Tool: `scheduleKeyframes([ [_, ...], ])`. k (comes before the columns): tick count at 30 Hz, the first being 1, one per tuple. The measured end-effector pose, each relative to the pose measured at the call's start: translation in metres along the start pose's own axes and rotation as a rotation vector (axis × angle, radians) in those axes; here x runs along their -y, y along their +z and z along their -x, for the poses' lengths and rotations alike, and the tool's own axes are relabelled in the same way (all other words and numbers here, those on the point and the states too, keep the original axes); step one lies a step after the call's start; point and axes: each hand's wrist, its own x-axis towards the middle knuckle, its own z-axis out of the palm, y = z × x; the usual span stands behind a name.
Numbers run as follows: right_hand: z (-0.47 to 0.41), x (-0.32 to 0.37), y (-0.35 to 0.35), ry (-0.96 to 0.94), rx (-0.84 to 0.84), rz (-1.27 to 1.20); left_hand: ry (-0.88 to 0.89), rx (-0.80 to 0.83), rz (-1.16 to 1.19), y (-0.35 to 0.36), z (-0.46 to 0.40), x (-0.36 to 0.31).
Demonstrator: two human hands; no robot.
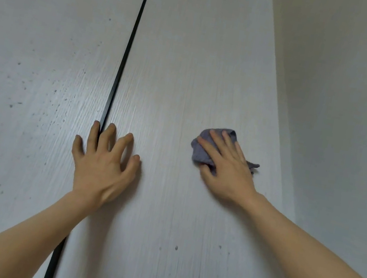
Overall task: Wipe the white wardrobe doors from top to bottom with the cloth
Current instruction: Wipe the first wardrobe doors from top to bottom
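Observation:
Two white wood-grain wardrobe doors fill the view, the right door (pixel 188 78) and the left door (pixel 45 53), split by a black vertical strip (pixel 122 67). My right hand (pixel 226 168) presses a crumpled grey-blue cloth (pixel 200 151) flat against the right door near its right edge, fingers straight over it and thumb tucked under. My left hand (pixel 104 166) rests spread on the doors with fingertips across the black strip, holding nothing.
Dark specks dot the left door (pixel 11 106) and the lower part of the right door (pixel 216 267). A plain pale wall (pixel 352 119) runs beside the right door's edge.

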Motion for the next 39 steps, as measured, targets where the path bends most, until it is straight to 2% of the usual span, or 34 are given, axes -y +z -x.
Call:
scheduleKeyframes([
  [3,-0.042,-0.004,-0.008,0.375,-0.028,-0.054,0.018,0.034,0.01,-0.005,-0.001,0.003],
  [5,-0.063,0.007,-0.008,0.477,-0.036,-0.07,0.04,0.052,0.006,-0.01,-0.003,0.008],
  [7,-0.071,0.027,-0.003,0.368,-0.038,-0.065,0.046,0.06,0.01,-0.015,-0.006,0.012],
  [10,-0.054,0.067,0.013,-0.05,-0.035,-0.042,0.055,0.059,0.018,-0.02,-0.009,0.016],
  [12,-0.028,0.086,0.022,-0.281,0.05,-0.038,0.058,0.049,0.042,-0.022,-0.011,0.018],
  [14,-0.007,0.081,0.025,-0.36,0.109,-0.047,0.054,0.042,0.099,-0.025,-0.01,0.02],
  [16,-0.003,0.067,0.02,-0.274,0.044,-0.043,0.066,0.044,0.15,-0.029,-0.01,0.023],
  [18,-0.015,0.058,0.011,-0.023,-0.012,-0.035,0.078,0.042,0.208,-0.033,-0.01,0.026],
  [20,-0.034,0.063,0.006,0.182,0.011,-0.037,0.083,0.043,0.239,-0.035,-0.008,0.03],
  [21,-0.042,0.069,0.005,0.218,0.035,-0.046,0.081,0.04,0.23,-0.035,-0.006,0.032],
  [26,-0.023,0.106,0.024,-0.028,0.055,-0.006,-0.039,-0.059,0.133,-0.033,0.011,0.036],
  [30,0.026,0.136,0.05,-0.332,0.095,0.019,-0.011,-0.016,0.07,-0.024,0.031,0.041],
  [32,0.024,0.133,0.054,-0.41,0.072,0.066,0.015,0.001,0.03,-0.025,0.033,0.049],
  [34,0.005,0.128,0.048,-0.326,0.044,0.028,0.04,0.017,0.015,-0.029,0.03,0.055],
  [37,-0.041,0.127,0.034,-0.058,0.022,-0.141,0.05,0.081,0.059,-0.038,0.025,0.063],
  [39,-0.072,0.133,0.025,0.043,0.041,-0.155,0.064,0.121,0.069,-0.045,0.021,0.068],
])
